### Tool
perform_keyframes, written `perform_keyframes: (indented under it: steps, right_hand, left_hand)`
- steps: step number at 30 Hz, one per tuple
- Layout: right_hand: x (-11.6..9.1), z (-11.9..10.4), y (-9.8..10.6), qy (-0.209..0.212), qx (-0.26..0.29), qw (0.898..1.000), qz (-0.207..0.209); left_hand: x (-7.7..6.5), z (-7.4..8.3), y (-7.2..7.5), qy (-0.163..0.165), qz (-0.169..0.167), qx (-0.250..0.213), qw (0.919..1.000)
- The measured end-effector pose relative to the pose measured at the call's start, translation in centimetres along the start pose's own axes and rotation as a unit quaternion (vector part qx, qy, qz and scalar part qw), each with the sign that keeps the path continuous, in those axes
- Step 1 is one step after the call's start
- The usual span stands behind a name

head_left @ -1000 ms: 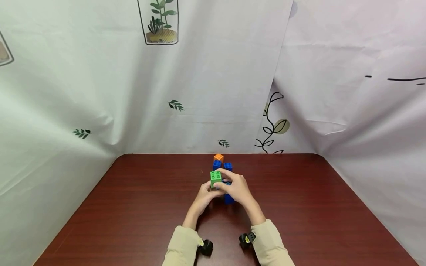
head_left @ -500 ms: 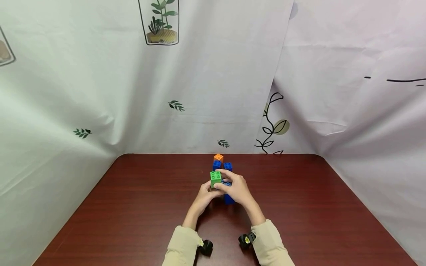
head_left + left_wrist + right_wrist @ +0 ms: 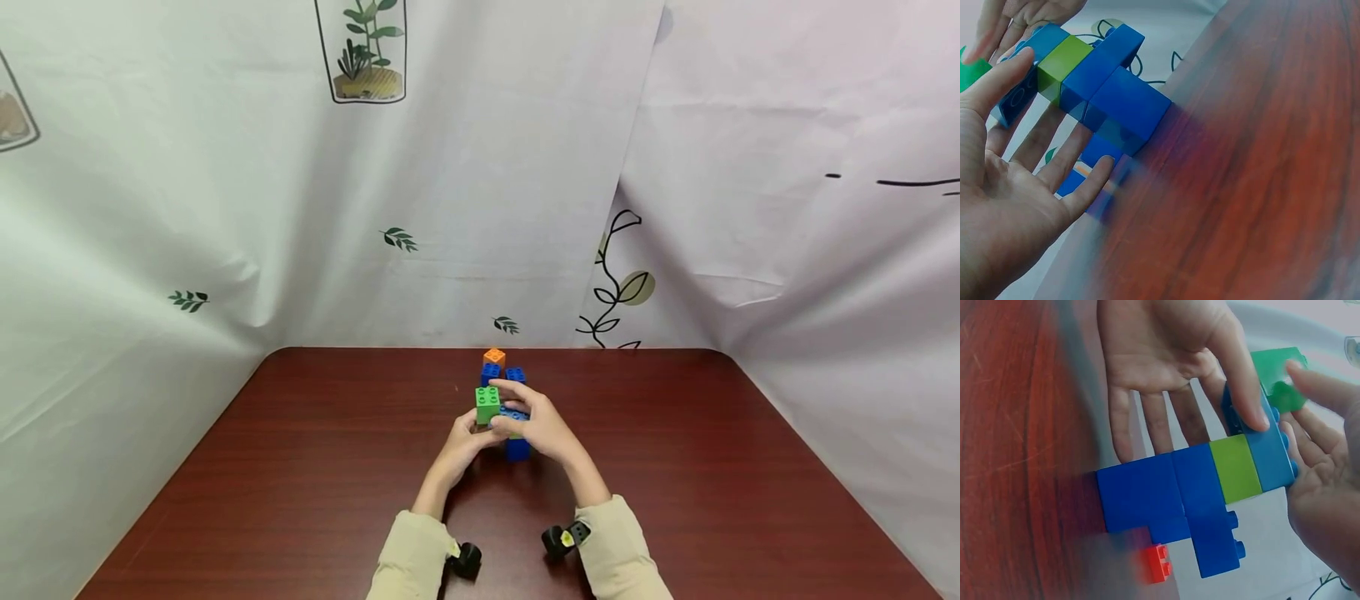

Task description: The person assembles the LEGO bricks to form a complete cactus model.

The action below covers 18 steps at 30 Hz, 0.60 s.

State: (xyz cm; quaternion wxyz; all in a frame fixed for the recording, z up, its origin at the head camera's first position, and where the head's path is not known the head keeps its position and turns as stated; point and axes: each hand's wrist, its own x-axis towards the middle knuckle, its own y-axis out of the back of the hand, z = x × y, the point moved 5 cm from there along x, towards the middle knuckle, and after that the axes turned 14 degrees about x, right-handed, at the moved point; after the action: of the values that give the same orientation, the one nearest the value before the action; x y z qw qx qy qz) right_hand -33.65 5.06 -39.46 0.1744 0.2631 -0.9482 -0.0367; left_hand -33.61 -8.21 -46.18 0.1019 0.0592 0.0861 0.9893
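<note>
Thumb on the side of the top brick and fingers reaching round behind, the person's left hand [image 3: 457, 448] grasped a stack of glossy studded plastic bricks [image 3: 1197, 484]. From the top down, that stack ran as a medium-blue brick [image 3: 1272, 459], a lime-green block [image 3: 1236, 469], a longer deep-blue brick [image 3: 1210, 525] jutting out past the others, and a deep-blue bottom brick [image 3: 1141, 497]. It stood upright near the middle of the table's width; whether its base met the wood or hung just over it, I could not tell.

A bright-green cube-like plastic block [image 3: 487, 404] rode beside the medium-blue studs. Taking that block as the centre of a dial in the head view, the lime-green block lay toward half past four, the left hand at seven and the right hand [image 3: 546, 429] at four. The right thumb and index finger were spread about the bright-green block, but I could not tell whether they pinched it.

Farther off, at twelve o'clock, sat a blue studded brick [image 3: 491, 372] with an orange studded brick [image 3: 494, 357] just past it, and a second blue studded brick [image 3: 515, 374] between one and two. Cream sleeves [image 3: 411, 550] came in at seven and half past four, small black wrist cameras [image 3: 468, 560] strapped beside them. Beneath spread a dark-red wood-grained table [image 3: 337, 467], and beyond it hung creased white cloth [image 3: 487, 150], with a potted-plant print [image 3: 367, 82] at eleven.
</note>
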Motion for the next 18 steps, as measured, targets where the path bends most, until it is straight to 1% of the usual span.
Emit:
perform_keyframes:
  steps: [2,4,7,9,11,14,18]
  right_hand:
    - [0.0,-0.1,0.2,0.02,0.009,1.0,-0.003]
    - [-0.1,-0.1,0.4,0.024,0.025,0.999,0.005]
    - [-0.1,-0.1,0.7,0.018,0.052,0.998,0.024]
    - [0.0,-0.1,0.9,0.0,0.076,0.996,0.041]
    - [0.0,-0.2,1.1,-0.004,0.101,0.993,0.054]
    - [0.0,-0.2,1.4,-0.008,0.135,0.988,0.073]
    - [-0.1,0.0,2.0,-0.015,0.163,0.981,0.1]
  left_hand:
    - [-0.1,0.1,0.0,-0.014,-0.011,-0.003,0.9998]
    - [-0.1,0.2,0.0,-0.036,-0.021,0.002,0.9991]
    - [-0.1,0.2,0.0,-0.054,-0.023,0.007,0.9982]
    - [-0.1,0.2,0.0,-0.045,-0.02,0.007,0.9987]
    - [-0.1,0.2,-0.1,-0.023,-0.015,0.004,0.9996]
    - [0.0,0.2,-0.2,0.002,-0.007,0.005,1.0]
    - [0.1,0.2,-0.3,0.01,0.0,0.01,0.9999]
